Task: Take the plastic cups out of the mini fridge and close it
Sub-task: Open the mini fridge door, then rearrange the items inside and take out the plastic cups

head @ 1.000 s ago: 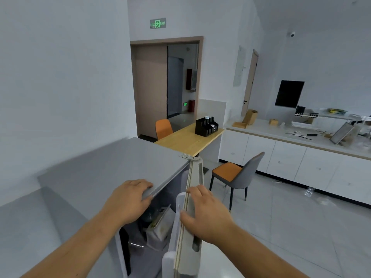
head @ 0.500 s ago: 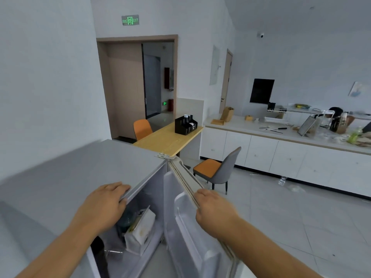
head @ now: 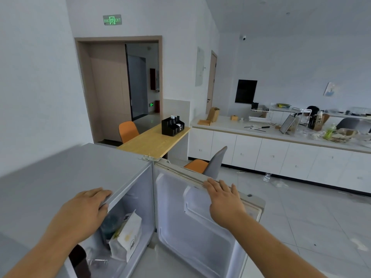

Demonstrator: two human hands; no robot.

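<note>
The grey mini fridge (head: 66, 177) stands low in front of me, its door (head: 200, 227) swung wide open to the right. My left hand (head: 86, 211) rests on the front edge of the fridge top, fingers curled over the lip. My right hand (head: 224, 199) lies on the top edge of the open door. Inside the fridge I see a white paper bag (head: 126, 237), a dark round container behind it and something clear and plastic (head: 98, 262) low at the front; I cannot make out cups clearly.
Behind the fridge stands a wooden table (head: 154, 141) with a black organiser (head: 172, 126) and an orange chair (head: 127, 131). A grey and orange chair (head: 210, 163) sits just beyond the door. A white counter (head: 281, 141) with clutter runs along the right wall. Tiled floor lies to the right.
The fridge door has swung from nearly edge-on to wide open on the right, with my right hand riding on its top edge. My left hand stayed on the fridge top.
</note>
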